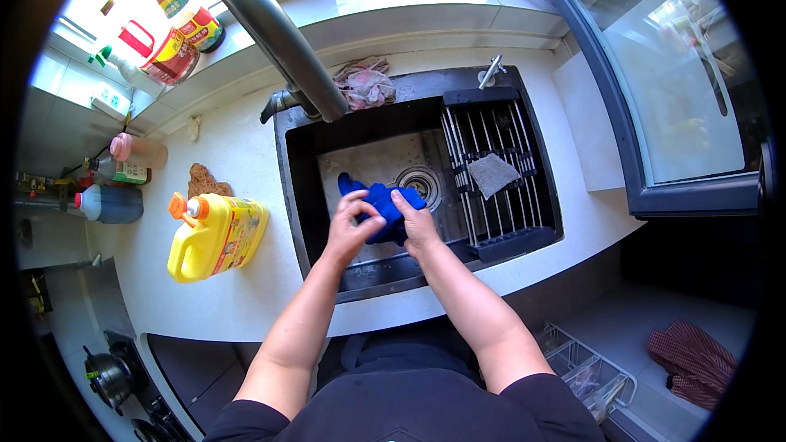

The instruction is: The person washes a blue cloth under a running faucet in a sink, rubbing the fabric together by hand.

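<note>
A bunched, deep-blue cloth (381, 200) hangs over the sink (344, 282), with a narrow rounded end sticking out at its upper left. My right hand (419, 225) grips its right side, thumb on top. On the left side, my left hand (352, 225) has its fingers curled and pinched against the fabric. The hands partly cover the cloth, and its underside is hidden. Just beyond it lies the round metal drain (419, 184). A grey scouring pad (493, 175) rests on the metal drying rack (512, 217) across the sink's right part.
A large faucet (282, 41) leans over the sink's back left, beside a crumpled pinkish rag (366, 83). A yellow jug (217, 237) with an orange cap stands on the left counter, near a brown lump (206, 182). An open window sash (647, 205) juts in at right.
</note>
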Motion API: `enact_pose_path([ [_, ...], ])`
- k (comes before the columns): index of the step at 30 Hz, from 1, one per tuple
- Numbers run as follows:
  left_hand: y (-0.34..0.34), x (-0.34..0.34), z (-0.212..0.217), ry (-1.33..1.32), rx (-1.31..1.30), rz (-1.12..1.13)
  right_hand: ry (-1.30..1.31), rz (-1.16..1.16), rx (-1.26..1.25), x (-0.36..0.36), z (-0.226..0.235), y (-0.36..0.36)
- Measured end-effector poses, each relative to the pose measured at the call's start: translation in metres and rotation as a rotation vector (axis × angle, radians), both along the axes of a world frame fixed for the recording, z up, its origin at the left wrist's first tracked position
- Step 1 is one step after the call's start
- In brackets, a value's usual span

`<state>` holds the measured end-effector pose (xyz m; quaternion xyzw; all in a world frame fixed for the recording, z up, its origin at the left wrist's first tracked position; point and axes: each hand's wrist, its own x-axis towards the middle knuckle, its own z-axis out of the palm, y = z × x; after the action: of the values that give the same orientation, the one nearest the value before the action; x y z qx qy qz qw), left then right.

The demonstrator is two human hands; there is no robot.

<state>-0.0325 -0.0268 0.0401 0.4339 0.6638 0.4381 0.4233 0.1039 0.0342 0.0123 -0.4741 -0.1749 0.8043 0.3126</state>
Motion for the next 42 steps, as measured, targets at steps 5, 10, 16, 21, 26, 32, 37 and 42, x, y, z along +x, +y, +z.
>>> enact_pose_path([
  [5,-0.013,0.01,-0.011,-1.011,-0.535,0.513,0.057,-0.059,0.106,-0.011,0.025,-0.01],
  [10,-0.017,0.01,-0.08,-1.594,-0.3,0.234,0.032,0.351,0.25,-0.008,0.054,-0.027],
  [16,0.005,0.036,-0.031,-1.421,-0.371,0.647,-0.504,-0.026,0.698,0.01,0.014,-0.013],
  [21,-0.013,0.034,-0.067,-1.688,-0.047,0.285,-0.682,0.035,1.208,-0.02,0.069,-0.053],
  [26,0.01,0.053,-0.036,-1.295,-0.304,0.803,-1.007,-0.061,1.032,-0.018,-0.014,-0.007],
  [32,-0.019,0.027,-0.086,-1.497,0.065,0.247,-0.67,0.235,1.473,-0.026,0.044,-0.045],
  [37,0.006,0.05,-0.035,-1.255,-0.313,0.746,-1.089,0.048,1.084,-0.021,-0.019,-0.007],
  [42,-0.02,0.029,-0.068,-1.303,-0.101,0.422,-0.868,0.224,1.355,-0.029,0.044,-0.058],
])
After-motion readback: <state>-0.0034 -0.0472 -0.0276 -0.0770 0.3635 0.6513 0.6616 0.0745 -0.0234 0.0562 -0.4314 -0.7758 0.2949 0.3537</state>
